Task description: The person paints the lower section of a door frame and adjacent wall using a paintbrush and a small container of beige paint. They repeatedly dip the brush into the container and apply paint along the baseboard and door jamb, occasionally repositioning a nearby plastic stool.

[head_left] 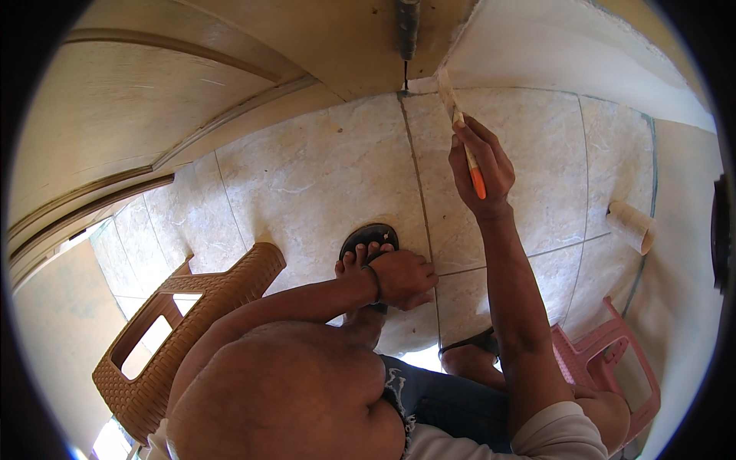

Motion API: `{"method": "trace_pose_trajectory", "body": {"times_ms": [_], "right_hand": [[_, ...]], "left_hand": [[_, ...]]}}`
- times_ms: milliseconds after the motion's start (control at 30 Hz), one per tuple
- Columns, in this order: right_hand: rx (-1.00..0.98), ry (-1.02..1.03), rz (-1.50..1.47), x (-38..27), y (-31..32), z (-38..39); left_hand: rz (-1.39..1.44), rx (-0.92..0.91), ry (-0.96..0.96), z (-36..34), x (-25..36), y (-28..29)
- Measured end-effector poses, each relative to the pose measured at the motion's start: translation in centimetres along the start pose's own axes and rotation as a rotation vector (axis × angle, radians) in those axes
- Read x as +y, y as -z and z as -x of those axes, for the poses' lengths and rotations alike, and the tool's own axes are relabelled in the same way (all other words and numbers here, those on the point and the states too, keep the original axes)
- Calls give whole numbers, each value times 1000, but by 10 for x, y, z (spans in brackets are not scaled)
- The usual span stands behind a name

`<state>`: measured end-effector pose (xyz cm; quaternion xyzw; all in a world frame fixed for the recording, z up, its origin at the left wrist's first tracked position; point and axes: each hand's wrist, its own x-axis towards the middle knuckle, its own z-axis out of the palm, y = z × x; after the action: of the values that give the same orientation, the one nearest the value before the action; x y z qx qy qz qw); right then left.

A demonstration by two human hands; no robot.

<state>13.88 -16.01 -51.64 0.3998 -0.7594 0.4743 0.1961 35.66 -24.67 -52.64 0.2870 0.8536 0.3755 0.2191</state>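
Note:
My right hand (pixel 486 162) grips a slim paintbrush with an orange-ended handle (pixel 478 182). The brush's pale head reaches to the foot of the white wall (pixel 537 54), at the corner beside the door frame. Curled into a loose fist, my left hand (pixel 402 277) hangs in front of my knee, above my sandalled foot (pixel 360 249). A dark band circles that wrist. No object shows in its fingers, though the palm is turned out of sight.
A brown woven-pattern plastic stool (pixel 184 322) stands at the left, and a pink plastic stool (pixel 586 356) at the lower right. A cardboard-coloured tube (pixel 632 228) lies on the tiled floor (pixel 307 169) near the right wall. A wooden door (pixel 146 100) fills the upper left.

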Motion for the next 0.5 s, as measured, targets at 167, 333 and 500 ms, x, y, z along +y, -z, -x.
{"method": "trace_pose_trajectory", "body": {"times_ms": [167, 333, 500], "right_hand": [[-5, -8, -3, -2, 0, -3], [-24, -29, -12, -1, 0, -1], [-36, -32, -17, -2, 3, -2]], "left_hand": [[1, -8, 4, 1, 1, 1], [8, -2, 2, 1, -1, -2], [3, -21, 8, 0, 1, 1]]}}
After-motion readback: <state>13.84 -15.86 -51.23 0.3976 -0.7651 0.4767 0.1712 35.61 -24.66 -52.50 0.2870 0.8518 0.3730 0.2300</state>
